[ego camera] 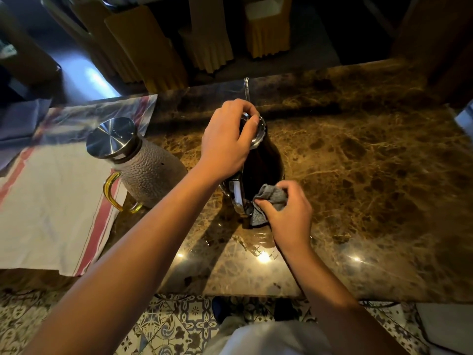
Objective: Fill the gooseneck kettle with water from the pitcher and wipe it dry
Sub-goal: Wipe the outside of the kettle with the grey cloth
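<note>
A dark gooseneck kettle [265, 162] stands upright on the brown marble counter [371, 175], its thin spout rising at the far side. My left hand [226, 140] grips the kettle's lid from above, fingers curled round its rim. My right hand [288, 213] pinches a small grey cloth [272, 198] against the kettle's lower near side, beside the shiny handle [236, 198]. A textured glass pitcher [143, 165] with a steel lid and an amber handle stands to the left of the kettle, apart from both hands.
A white cloth with red stripes [51, 213] lies on the counter's left part, under the pitcher's edge. Chairs with yellow covers [158, 52] stand beyond the counter's far edge. Patterned floor tiles [179, 326] show below the near edge.
</note>
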A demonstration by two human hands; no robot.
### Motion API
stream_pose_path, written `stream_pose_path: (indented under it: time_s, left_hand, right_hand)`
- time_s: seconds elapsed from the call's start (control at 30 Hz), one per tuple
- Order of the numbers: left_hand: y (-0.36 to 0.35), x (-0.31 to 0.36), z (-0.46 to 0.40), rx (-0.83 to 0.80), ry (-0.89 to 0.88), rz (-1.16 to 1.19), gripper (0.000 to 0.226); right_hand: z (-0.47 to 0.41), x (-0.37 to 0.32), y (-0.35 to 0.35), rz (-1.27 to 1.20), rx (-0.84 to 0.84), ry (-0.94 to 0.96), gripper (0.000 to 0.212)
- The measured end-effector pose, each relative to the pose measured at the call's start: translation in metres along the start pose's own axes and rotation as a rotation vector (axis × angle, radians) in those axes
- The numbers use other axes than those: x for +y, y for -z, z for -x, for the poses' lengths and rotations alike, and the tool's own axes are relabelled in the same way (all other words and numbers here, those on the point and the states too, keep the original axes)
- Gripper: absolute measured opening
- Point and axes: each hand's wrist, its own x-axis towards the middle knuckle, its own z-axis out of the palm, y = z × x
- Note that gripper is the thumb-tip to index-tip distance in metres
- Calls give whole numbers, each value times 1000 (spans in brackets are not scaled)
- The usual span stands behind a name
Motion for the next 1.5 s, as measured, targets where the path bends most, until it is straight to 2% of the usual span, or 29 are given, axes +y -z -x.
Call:
stream_pose_path:
  time_s: [0.1, 0.3, 0.47, 0.6, 0.73, 0.9, 1.0, 1.1, 1.3, 1.4, 1.5]
  left_hand:
    - [0, 0, 0, 1, 6, 1, 21]
    - [-1, 2, 0, 7, 15, 7, 19]
    - [4, 0, -2, -41, 42, 84, 21]
    - [5, 0, -1, -61, 20, 45, 19]
    - [4, 0, 1, -52, 5, 52, 20]
    - [7, -1, -2, -92, 45, 115, 13]
    - [13, -1, -3, -153, 89, 269, 10]
    - [13, 2, -1, -158, 70, 305, 6]
    - [11, 4, 1, -149, 98, 338, 9]
    - [10, 5, 3, -126, 70, 301, 10]
    - [10, 5, 1, -146, 97, 318, 7]
  right_hand:
    - [-2, -22, 0, -120, 11, 86, 18]
    - [-31, -81, 14, -235, 173, 226, 33]
    - [-14, -54, 0, -112, 182, 310, 20]
    - [-5, -17, 1, -27, 73, 243, 16]
    - [-3, 8, 4, 235, -110, 129, 17]
    - [-27, 3, 30, 43, -212, -61, 22]
    - [-37, -18, 45, -184, -39, -48, 17]
    - [-42, -38, 35, -266, 65, -10, 28]
    - [-16, -25, -3, -305, -166, -127, 60]
    - [-19, -11, 3, -281, -205, -271, 59]
    - [-29, -23, 9, -315, -194, -250, 55]
